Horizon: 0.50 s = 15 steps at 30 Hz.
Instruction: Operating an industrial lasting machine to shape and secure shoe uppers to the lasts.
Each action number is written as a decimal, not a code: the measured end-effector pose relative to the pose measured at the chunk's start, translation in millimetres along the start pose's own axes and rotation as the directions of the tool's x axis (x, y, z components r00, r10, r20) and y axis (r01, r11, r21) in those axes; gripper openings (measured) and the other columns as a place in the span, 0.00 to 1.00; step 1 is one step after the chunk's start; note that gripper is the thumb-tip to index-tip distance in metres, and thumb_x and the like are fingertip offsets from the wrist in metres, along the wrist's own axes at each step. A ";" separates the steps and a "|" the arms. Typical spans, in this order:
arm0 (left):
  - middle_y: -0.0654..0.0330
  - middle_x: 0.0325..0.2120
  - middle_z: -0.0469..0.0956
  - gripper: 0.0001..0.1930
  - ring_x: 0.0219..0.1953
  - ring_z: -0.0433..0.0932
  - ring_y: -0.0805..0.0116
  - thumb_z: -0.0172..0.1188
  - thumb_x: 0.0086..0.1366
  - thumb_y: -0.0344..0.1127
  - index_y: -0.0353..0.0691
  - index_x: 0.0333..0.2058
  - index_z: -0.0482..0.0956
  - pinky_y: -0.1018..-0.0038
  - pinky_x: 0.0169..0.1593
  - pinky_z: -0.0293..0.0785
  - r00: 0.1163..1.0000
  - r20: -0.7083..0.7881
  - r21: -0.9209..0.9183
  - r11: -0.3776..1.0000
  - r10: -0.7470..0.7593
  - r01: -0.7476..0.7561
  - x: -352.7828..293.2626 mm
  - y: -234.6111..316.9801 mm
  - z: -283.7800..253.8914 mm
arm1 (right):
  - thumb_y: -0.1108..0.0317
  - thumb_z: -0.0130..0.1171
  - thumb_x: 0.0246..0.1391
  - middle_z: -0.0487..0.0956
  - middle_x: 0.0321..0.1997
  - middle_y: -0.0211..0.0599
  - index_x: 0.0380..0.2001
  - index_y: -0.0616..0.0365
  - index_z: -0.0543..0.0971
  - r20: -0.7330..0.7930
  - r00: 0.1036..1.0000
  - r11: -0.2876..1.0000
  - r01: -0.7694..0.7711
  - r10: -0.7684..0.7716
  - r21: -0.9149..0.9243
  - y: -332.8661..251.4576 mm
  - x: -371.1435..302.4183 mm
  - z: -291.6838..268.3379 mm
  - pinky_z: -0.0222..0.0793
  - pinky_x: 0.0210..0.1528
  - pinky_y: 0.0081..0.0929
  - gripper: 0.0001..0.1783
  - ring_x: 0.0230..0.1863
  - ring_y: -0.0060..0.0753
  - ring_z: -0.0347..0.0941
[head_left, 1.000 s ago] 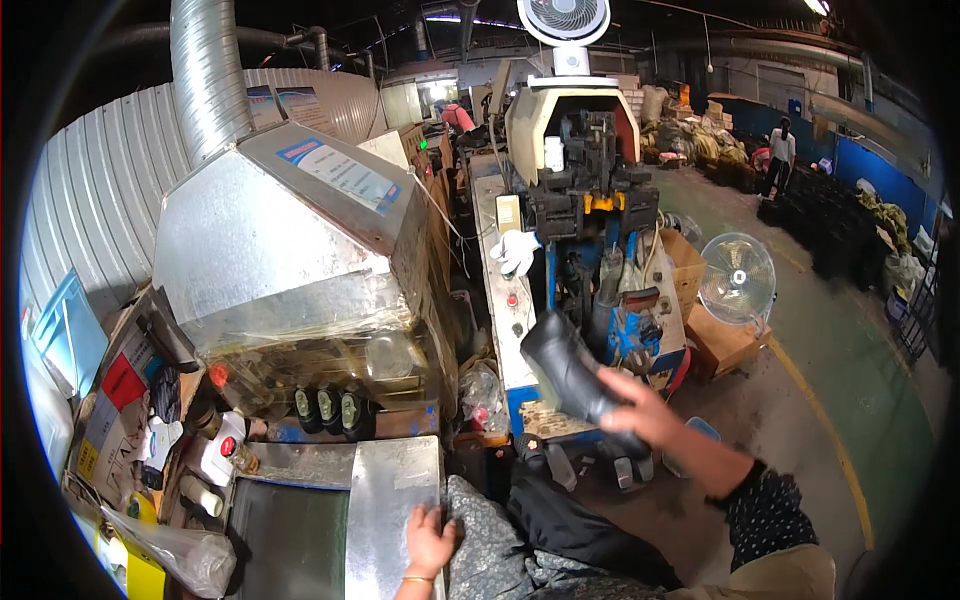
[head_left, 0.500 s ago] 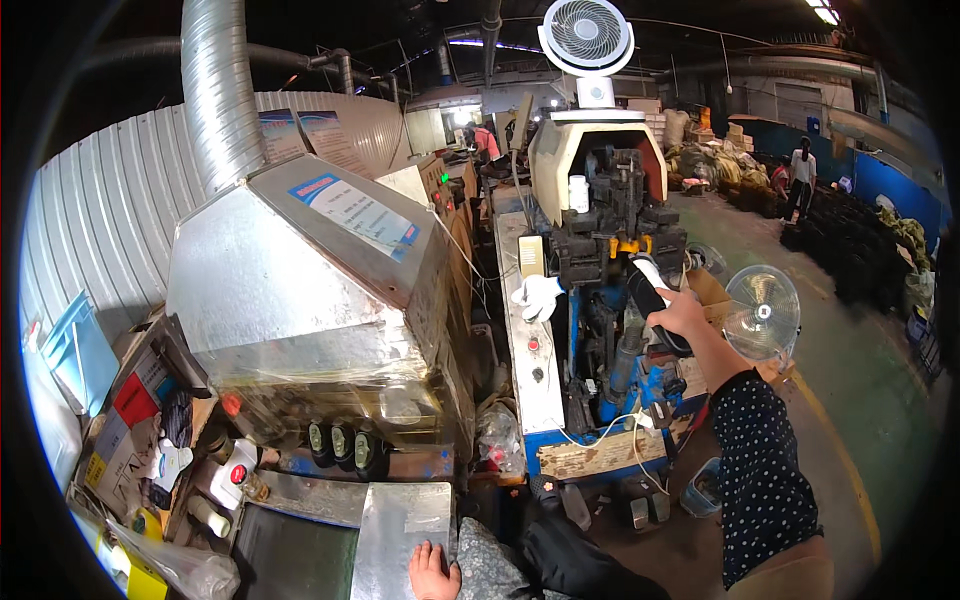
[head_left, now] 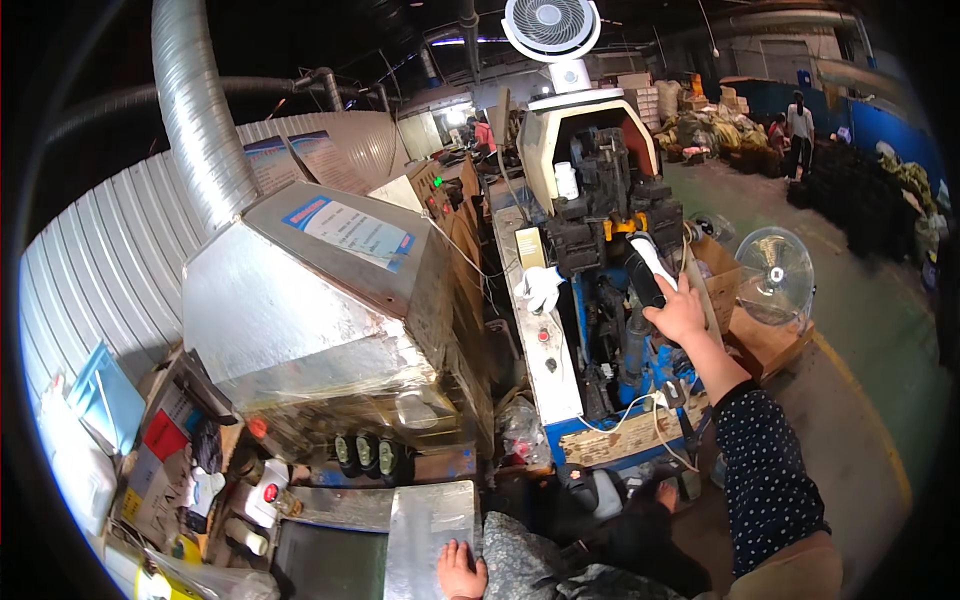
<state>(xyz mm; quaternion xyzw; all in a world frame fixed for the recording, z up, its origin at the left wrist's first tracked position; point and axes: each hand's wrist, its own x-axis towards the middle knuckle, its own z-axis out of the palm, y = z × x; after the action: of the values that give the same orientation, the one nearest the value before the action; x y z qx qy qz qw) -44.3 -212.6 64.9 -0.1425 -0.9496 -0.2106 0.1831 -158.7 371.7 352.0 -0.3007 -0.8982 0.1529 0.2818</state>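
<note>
My right arm, in a dark polka-dot sleeve, stretches forward to a tall black and blue machine point(head_left: 590, 250). There my right hand point(head_left: 678, 312) is closed on a black and white shoe point(head_left: 652, 268), just below the machine's yellow parts point(head_left: 625, 227). The shoe stands tilted, its white side toward the right; the fingers and palm cover its near end. At the lower edge my left hand point(head_left: 460, 572) rests flat on a bare metal plate point(head_left: 430, 515), fingers stretched and holding nothing.
A metal hood point(head_left: 290, 320) with a silver duct point(head_left: 200, 110) fills the left. Three dark, green-topped pieces point(head_left: 367, 456) sit beneath it. White gloves point(head_left: 541, 288) lie on the machine's side ledge. A fan point(head_left: 775, 275) and cardboard box point(head_left: 715, 280) stand right; people are farther back.
The whole view has shifted, and more of the shoe's white side shows above my right hand. The dark part below that hand no longer shows. My left hand stays on the plate.
</note>
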 end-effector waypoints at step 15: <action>0.35 0.52 0.74 0.23 0.53 0.73 0.35 0.59 0.60 0.38 0.33 0.53 0.75 0.49 0.57 0.68 0.992 -0.100 0.055 0.996 0.078 -0.073 -5.6 -6.5 -3.3 | 0.49 0.62 0.44 0.54 0.74 0.48 0.66 0.34 0.66 0.104 0.993 0.998 -0.064 0.063 0.002 -30.5 68.2 16.2 0.62 0.66 0.43 0.42 0.66 0.57 0.60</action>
<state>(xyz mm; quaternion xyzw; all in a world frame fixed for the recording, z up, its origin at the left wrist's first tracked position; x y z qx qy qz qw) -40.6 -220.9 63.2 -0.1626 -0.9382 -0.1860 0.2426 -227.3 389.1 380.9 -0.3201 -0.9012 0.1797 0.2304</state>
